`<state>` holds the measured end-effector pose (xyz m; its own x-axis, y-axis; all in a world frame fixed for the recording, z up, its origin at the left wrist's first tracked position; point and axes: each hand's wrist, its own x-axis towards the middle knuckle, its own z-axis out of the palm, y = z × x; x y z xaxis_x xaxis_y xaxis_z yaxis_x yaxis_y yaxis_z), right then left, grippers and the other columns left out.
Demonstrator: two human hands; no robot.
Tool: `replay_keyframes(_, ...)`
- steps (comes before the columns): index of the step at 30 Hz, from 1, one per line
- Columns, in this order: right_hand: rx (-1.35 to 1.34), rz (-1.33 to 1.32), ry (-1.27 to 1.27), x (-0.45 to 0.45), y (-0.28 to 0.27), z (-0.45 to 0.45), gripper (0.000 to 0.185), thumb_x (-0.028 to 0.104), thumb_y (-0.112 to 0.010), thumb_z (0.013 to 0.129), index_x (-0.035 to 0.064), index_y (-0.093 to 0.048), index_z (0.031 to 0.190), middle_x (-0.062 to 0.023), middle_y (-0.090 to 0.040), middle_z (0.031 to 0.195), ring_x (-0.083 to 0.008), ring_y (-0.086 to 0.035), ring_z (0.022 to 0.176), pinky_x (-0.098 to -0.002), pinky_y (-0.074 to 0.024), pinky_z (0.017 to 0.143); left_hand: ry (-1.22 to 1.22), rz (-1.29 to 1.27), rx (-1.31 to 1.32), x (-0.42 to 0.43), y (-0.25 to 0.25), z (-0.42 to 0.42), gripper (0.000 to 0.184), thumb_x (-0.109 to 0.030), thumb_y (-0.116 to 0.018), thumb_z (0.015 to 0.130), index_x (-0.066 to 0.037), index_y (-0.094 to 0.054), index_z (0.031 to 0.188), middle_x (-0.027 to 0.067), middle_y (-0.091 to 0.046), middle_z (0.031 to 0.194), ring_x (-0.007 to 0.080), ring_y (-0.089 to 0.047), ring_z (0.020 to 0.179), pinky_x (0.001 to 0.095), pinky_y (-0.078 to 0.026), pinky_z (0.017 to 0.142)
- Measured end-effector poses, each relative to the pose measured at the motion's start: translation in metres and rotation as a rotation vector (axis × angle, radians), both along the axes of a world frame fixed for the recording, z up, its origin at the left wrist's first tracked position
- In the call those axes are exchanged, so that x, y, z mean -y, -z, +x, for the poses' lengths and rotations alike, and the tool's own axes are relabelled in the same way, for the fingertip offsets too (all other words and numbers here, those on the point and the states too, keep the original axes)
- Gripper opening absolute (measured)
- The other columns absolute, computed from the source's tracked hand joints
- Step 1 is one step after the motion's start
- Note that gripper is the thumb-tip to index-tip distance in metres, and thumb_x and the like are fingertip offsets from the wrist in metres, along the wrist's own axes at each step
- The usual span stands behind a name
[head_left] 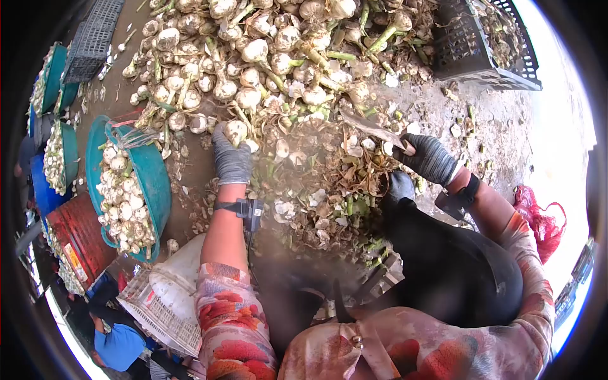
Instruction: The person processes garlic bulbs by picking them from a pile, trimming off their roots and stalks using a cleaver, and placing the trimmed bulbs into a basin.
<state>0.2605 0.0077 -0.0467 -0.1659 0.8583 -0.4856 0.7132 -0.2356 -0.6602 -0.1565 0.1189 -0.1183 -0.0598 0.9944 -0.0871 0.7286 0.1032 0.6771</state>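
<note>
Left hand (232, 159) grips garlic bulb (235, 132) at near edge of far pile (253, 79); stalk (242, 114) seems attached, so this one probably unfinished. Right hand (429, 158) holds blade (372, 128), apart from bulb. Done, I judge: trimmed bulbs (123, 202) in teal tub (163, 190) at left. Remaining: large pile, many untrimmed.

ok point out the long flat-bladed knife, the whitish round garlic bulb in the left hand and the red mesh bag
Long flat-bladed knife (372, 128), head view: middle of the blade.
Whitish round garlic bulb (235, 132), head view: its rounded side.
Red mesh bag (535, 221), head view: its netting.
</note>
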Motion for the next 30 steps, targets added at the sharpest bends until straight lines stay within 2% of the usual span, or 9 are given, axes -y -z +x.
replay_keyframes(5,-0.03,-0.007,-0.173,-0.013,-0.024,-0.023,0.035,0.041,-0.064,0.086,0.0111,-0.062,0.103,-0.0178,-0.065,0.082,-0.0366,-0.064,0.077,-0.0424,-0.0497,0.069,-0.01,-0.209,0.504,0.055,-0.074,0.034,0.055,0.002,-0.057,0.082,-0.001,-0.037,0.133,0.0128,-0.048,0.126,0.0204,-0.048,0.116,0.0327,-0.038,0.102)
replay_keyframes(9,-0.132,0.224,-0.253,-0.018,-0.049,-0.051,0.032,0.036,-0.065,0.084,0.0111,-0.059,0.103,-0.0166,-0.065,0.083,-0.0376,-0.064,0.08,-0.0449,-0.0503,0.069,-0.009,-0.385,0.794,0.086,-0.108,0.076,0.057,-0.019,-0.065,0.089,-0.005,-0.036,0.136,0.0074,-0.046,0.128,0.0159,-0.047,0.113,0.0295,-0.042,0.097)
replay_keyframes(10,-0.175,0.376,-0.287,-0.017,-0.049,-0.057,0.029,0.03,-0.064,0.081,0.0113,-0.058,0.102,-0.016,-0.064,0.082,-0.0371,-0.064,0.081,-0.0452,-0.0504,0.068,0.198,-0.218,0.503,0.089,-0.1,0.081,0.057,-0.018,-0.065,0.089,-0.004,-0.036,0.136,0.0074,-0.047,0.127,0.015,-0.049,0.11,0.0284,-0.043,0.095)
replay_keyframes(12,-0.168,0.369,-0.355,-0.018,-0.058,-0.062,0.025,0.022,-0.063,0.078,0.0127,-0.058,0.101,-0.014,-0.064,0.081,-0.0365,-0.064,0.078,-0.0457,-0.0505,0.066,0.161,-0.285,0.65,0.094,-0.124,0.109,0.055,-0.015,-0.063,0.09,-0.004,-0.036,0.136,0.0075,-0.051,0.122,0.0141,-0.053,0.102,0.026,-0.046,0.09)
replay_keyframes(13,-0.157,0.357,-0.394,-0.018,-0.059,-0.062,0.025,0.02,-0.063,0.078,0.0131,-0.058,0.101,-0.0135,-0.065,0.08,-0.0365,-0.065,0.077,-0.0457,-0.0505,0.065,0.274,-0.136,0.493,0.097,-0.125,0.113,0.054,-0.016,-0.063,0.091,-0.005,-0.036,0.137,0.0077,-0.054,0.118,0.0142,-0.054,0.101,0.0276,-0.047,0.089)
replay_keyframes(19,-0.151,0.358,-0.424,-0.011,-0.065,-0.061,0.023,0.02,-0.064,0.076,0.0134,-0.057,0.097,-0.0137,-0.064,0.078,-0.0371,-0.065,0.075,-0.0455,-0.0507,0.064,0.544,-0.083,0.026,0.135,-0.061,0.073,0.047,-0.021,-0.054,0.097,-0.011,-0.038,0.14,0.0097,-0.05,0.133,0.0218,-0.051,0.118,0.0348,-0.039,0.103)
replay_keyframes(22,-0.167,0.348,-0.413,-0.007,-0.062,-0.062,0.023,0.019,-0.064,0.075,0.0134,-0.057,0.097,-0.0134,-0.064,0.076,-0.0371,-0.065,0.075,-0.0455,-0.0507,0.063,0.554,-0.16,0.06,0.133,-0.057,0.08,0.047,-0.024,-0.052,0.097,-0.011,-0.038,0.14,0.0094,-0.05,0.134,0.0215,-0.05,0.119,0.035,-0.038,0.104)
replay_keyframes(28,-0.125,0.339,-0.408,0.0,-0.046,-0.063,0.026,0.017,-0.064,0.074,0.0127,-0.056,0.099,-0.0143,-0.063,0.074,-0.0377,-0.065,0.073,-0.0461,-0.0502,0.06,0.169,-0.15,0.689,0.121,-0.088,0.12,0.062,-0.02,-0.071,0.084,-0.005,-0.039,0.135,0.0115,-0.056,0.123,0.0185,-0.058,0.105,0.0324,-0.049,0.084)
replay_keyframes(30,-0.067,0.322,-0.4,0.0,-0.024,-0.057,0.028,0.017,-0.064,0.073,0.0111,-0.056,0.1,-0.0155,-0.063,0.072,-0.0375,-0.065,0.071,-0.0462,-0.0502,0.06,0.656,0.129,0.049,0.122,-0.086,0.108,0.071,-0.017,-0.075,0.079,-0.005,-0.035,0.136,0.0115,-0.056,0.118,0.018,-0.058,0.102,0.032,-0.05,0.081)
